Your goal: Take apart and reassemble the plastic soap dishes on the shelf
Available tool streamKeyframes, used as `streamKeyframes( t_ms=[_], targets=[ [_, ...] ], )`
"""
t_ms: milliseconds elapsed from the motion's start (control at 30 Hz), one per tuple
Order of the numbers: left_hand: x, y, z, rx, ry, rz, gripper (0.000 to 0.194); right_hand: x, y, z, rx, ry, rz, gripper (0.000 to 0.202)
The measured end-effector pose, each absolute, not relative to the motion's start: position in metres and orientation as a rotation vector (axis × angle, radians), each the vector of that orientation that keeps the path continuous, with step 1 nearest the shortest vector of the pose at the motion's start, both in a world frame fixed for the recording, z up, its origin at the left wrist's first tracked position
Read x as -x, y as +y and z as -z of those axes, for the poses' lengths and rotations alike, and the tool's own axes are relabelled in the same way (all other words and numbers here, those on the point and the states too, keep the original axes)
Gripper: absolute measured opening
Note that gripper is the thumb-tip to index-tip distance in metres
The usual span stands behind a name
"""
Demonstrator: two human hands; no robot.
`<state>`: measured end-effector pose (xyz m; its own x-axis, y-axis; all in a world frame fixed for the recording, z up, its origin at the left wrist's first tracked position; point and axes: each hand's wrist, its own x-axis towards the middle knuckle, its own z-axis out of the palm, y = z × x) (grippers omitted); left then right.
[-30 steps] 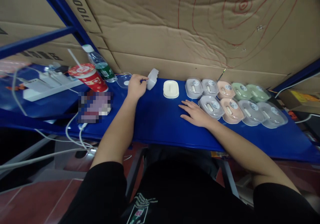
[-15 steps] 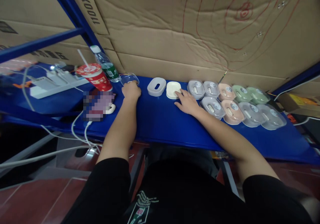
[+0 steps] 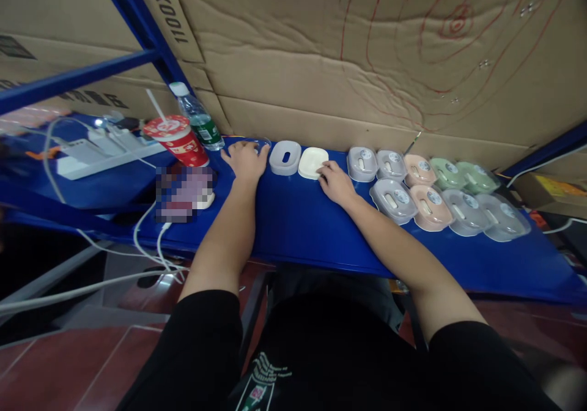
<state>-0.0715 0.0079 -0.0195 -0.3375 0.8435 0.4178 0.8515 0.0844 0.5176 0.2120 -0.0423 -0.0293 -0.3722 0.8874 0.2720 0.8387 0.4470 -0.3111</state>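
"Head view: how do the fingers stand?"

"The left hand has its fingers spread over a transparent cover, whose rim shows past the thumb; whether they grip it cannot be told. The right hand is half curled, its fingertips at the near right edge of a cream piece; contact seems likely, a firm grip cannot be told."

"Why so light a touch on the cream piece?"

"It lies flat, so it presumably needs steadying rather than carrying."

"And between the two sets of fingers?"

"A grey slotted shell, slot upward, sits just right of the left thumb, the cream piece next to it. This order probably keeps each part within short reach of either hand."

"Farther out?"

"To the right of the right fingers, nine lidded boxes stand in two rows, lids up, perhaps grouped to leave working room on the blue table. Left of the left fingers are a red cup and a tilted-looking bottle, both apparently set aside from the parts."
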Motion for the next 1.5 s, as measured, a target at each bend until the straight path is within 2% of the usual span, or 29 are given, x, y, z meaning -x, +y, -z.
streamKeyframes(
  t_ms=[100,233,300,467,567,833,1067,1200,1500],
  targets=[
    [0.06,0.005,0.015,2.028,-2.215,1.047,0.055,-0.212,-0.035,0.032,1.362,-2.364,-0.281,0.05],
    [0.054,0.005,0.016,2.157,-2.271,0.893,0.064,-0.212,-0.033,0.032,1.205,-2.403,-0.322,0.085],
    [0.055,0.006,0.019,2.162,-2.283,0.872,0.066,-0.213,-0.038,0.028,1.213,-2.407,-0.25,0.091],
    [0.057,0.01,0.025,2.141,-2.284,0.908,0.066,-0.231,-0.047,0.018,1.516,-2.126,0.056,0.075],
    [0.056,0.012,0.025,2.104,-2.299,0.977,0.062,-0.246,-0.043,0.019,1.665,-1.986,0.104,0.076],
    [0.048,0.007,0.015,2.028,-2.187,1.167,0.053,-0.235,-0.049,0.016,1.503,-2.153,0.082,0.071],
    [0.031,0.004,0.021,2.264,-2.042,1.065,0.054,-0.233,-0.043,0.023,1.623,-2.045,-0.207,0.096],
    [0.024,0.005,0.024,2.434,-1.927,1.055,0.055,-0.231,-0.038,0.026,1.646,-1.944,-0.292,0.094],
    [-0.007,-0.025,0.006,2.652,-1.614,1.299,0.048,-0.231,-0.034,0.027,1.479,-1.864,-0.106,0.086]
  ],
)
